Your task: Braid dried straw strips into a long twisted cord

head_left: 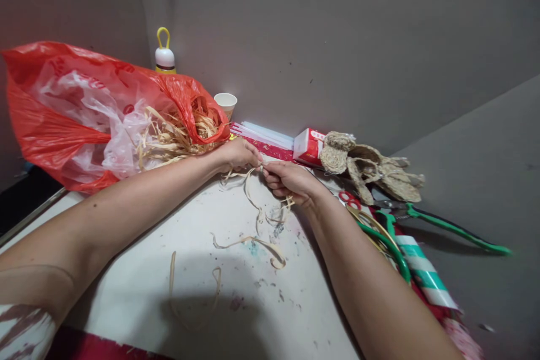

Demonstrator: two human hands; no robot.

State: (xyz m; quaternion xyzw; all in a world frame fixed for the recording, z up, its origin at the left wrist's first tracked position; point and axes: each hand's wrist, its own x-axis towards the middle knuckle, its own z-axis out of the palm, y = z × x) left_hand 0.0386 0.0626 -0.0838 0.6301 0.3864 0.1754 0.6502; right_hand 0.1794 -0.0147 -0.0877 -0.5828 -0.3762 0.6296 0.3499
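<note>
My left hand (241, 154) and my right hand (287, 179) meet over the far part of the white table (139, 270). Fingers of both are pinched together on a pale, flat raffia strand (248, 191). Its loose ends hang and curl below my hands onto the tabletop. The exact spot where the fingertips grip is too small to make out. Nearer to me lies a curled loose strip (274, 253), and another thin strip (172, 273) rests at the left front. Beside my left wrist, a bundle of dry raffia (169, 135) spills from a red plastic bag (63, 107).
At the back stand a yellow and white bottle (165, 58) and a paper cup (226, 102). Glue sticks (265, 134), a red box (307, 145) and woven straw pieces (367, 166) line the far edge. Green-handled cutters (459, 229), red-handled scissors (349, 198) and a striped tape roll (426, 271) lie right.
</note>
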